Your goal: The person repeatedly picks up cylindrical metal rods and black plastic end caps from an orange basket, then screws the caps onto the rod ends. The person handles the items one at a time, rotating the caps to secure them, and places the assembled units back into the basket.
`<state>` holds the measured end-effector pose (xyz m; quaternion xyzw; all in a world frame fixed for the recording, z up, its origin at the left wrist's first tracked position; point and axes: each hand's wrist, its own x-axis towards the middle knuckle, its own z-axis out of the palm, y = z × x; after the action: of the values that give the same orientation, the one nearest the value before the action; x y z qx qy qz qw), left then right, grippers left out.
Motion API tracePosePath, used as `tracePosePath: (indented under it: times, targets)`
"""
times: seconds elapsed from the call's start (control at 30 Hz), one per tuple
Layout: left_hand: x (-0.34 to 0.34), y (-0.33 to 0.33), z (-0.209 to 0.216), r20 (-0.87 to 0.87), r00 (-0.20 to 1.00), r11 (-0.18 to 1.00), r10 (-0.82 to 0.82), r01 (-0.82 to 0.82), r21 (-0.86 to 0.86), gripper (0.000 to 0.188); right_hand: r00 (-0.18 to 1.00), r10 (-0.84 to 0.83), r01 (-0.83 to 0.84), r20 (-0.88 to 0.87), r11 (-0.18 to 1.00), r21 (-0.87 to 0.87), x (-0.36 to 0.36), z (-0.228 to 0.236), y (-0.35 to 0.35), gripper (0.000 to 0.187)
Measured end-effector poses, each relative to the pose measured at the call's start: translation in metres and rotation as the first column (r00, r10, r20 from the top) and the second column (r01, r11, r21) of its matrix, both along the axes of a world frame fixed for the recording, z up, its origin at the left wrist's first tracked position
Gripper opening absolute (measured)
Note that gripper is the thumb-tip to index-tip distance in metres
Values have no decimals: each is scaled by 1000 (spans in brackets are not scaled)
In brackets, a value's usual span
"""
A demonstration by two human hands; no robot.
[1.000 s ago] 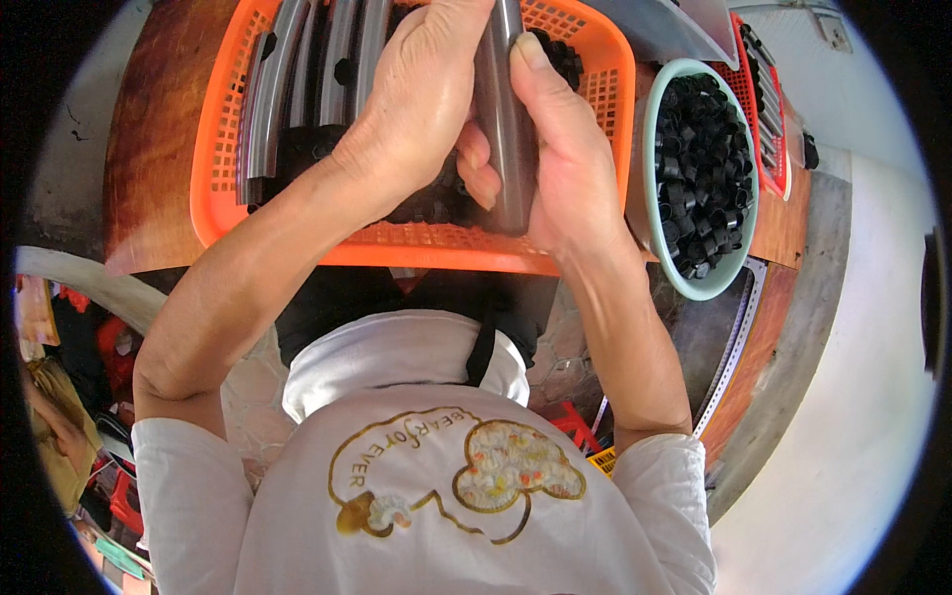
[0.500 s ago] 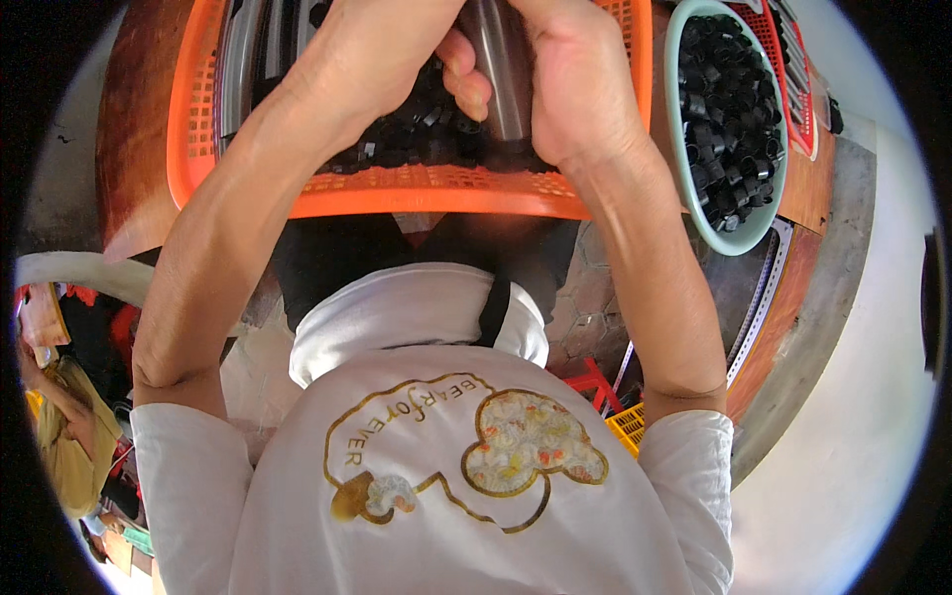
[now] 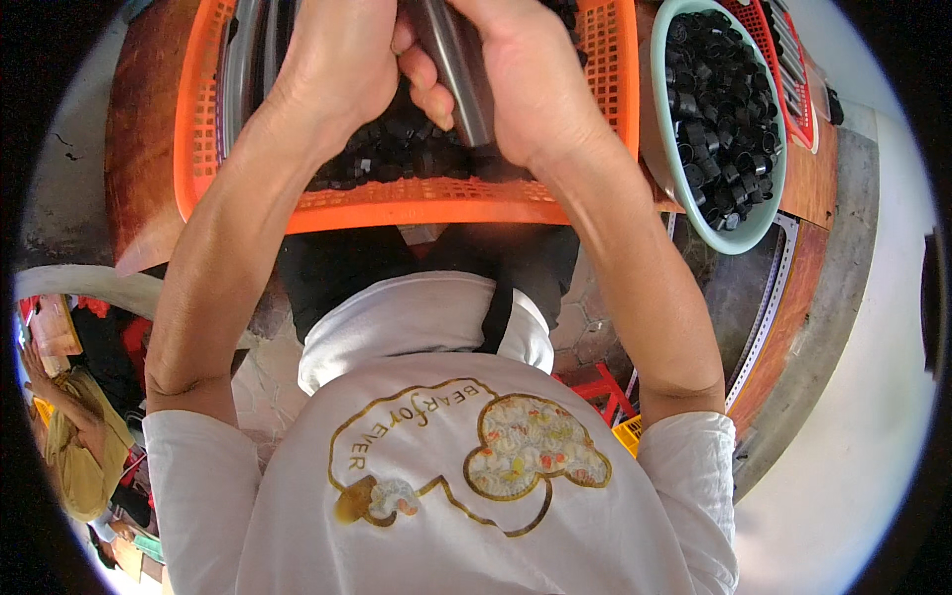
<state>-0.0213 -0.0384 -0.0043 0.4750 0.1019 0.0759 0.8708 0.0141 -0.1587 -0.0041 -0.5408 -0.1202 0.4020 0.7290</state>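
The far edge cuts off the left hand (image 3: 342, 69), so what its fingers hold cannot be told. The right hand (image 3: 535, 84) loses its far part, as does the dark tube (image 3: 456, 74). The orange basket (image 3: 426, 206) and grey tubes (image 3: 241, 89) at left run out there too. Hands and forearms hide some black pieces (image 3: 382, 154). At far left, another person (image 3: 94, 446) is too small to make out clearly.

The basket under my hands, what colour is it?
The basket is bright orange, with small openings in its walls; it shows best in the head view.
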Motion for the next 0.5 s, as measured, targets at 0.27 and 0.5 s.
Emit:
tracePosePath:
  times: [0.27, 0.5]
  targets:
    - [-1, 7, 3, -133, 991, 998, -19, 28, 60, 43, 981, -1, 26, 194, 992, -124, -2, -2, 1, 48]
    - [0, 13, -14, -72, 997, 980, 30, -15, 200, 22, 981, -54, 73, 187, 993, -95, -6, -2, 7, 51]
